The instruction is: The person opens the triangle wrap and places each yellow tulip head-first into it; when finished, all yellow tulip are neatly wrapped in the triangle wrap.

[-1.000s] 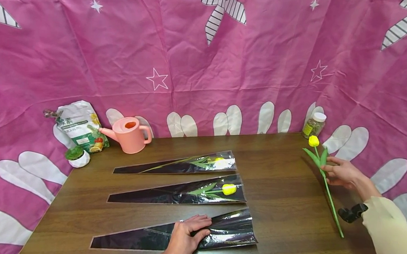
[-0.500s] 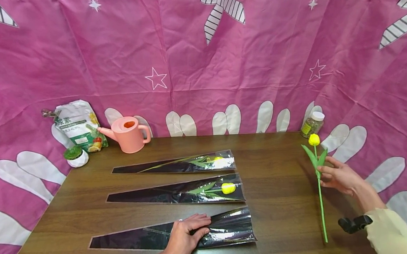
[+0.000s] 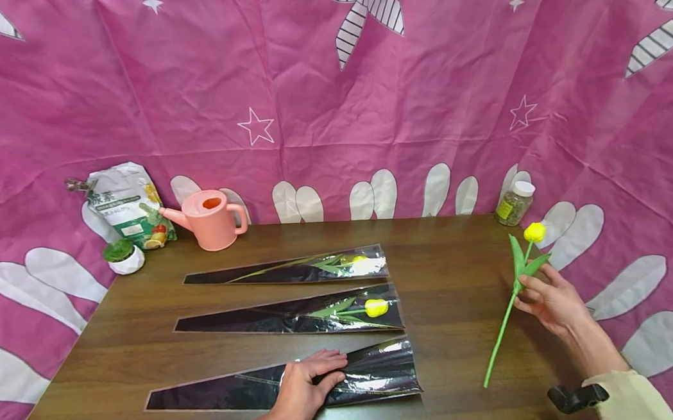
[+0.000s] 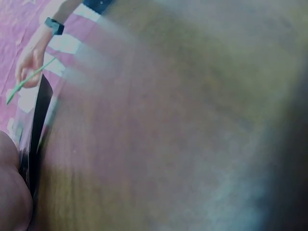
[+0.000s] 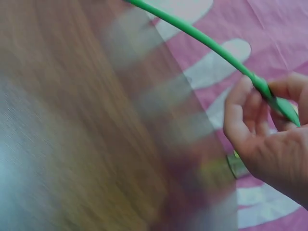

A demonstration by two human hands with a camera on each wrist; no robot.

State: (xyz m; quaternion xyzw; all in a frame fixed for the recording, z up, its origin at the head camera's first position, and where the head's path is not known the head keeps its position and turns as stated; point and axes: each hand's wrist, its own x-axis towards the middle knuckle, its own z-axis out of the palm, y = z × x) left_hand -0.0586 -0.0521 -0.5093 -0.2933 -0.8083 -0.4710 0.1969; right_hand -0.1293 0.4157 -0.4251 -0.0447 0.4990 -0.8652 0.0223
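In the head view my right hand (image 3: pixel 552 303) pinches a yellow artificial tulip (image 3: pixel 534 233) by the stem just below its leaves. The bloom points up and away, and the bare green stem (image 5: pixel 202 37) slants down toward the near left, above the table. My left hand (image 3: pixel 305 388) rests on the middle of the nearest black-backed clear flower sleeve (image 3: pixel 381 373), fingers extended over it. No flower shows in that sleeve; its wide mouth faces right. Farther back lie a second sleeve (image 3: pixel 237 319) and a third sleeve (image 3: pixel 216 278), each with a yellow tulip inside.
A pink watering can (image 3: pixel 211 225), a printed pouch (image 3: pixel 131 204) and a small potted plant (image 3: pixel 125 257) stand at the back left. A white-lidded jar (image 3: pixel 514 203) is at the back right of the wooden table (image 3: pixel 447 294). Pink cloth (image 3: pixel 436 100) hangs behind.
The stem's lower end has swung leftward, from pointing to the near right to pointing to the near left. My right hand has shifted slightly left. The left hand stays on the sleeve.
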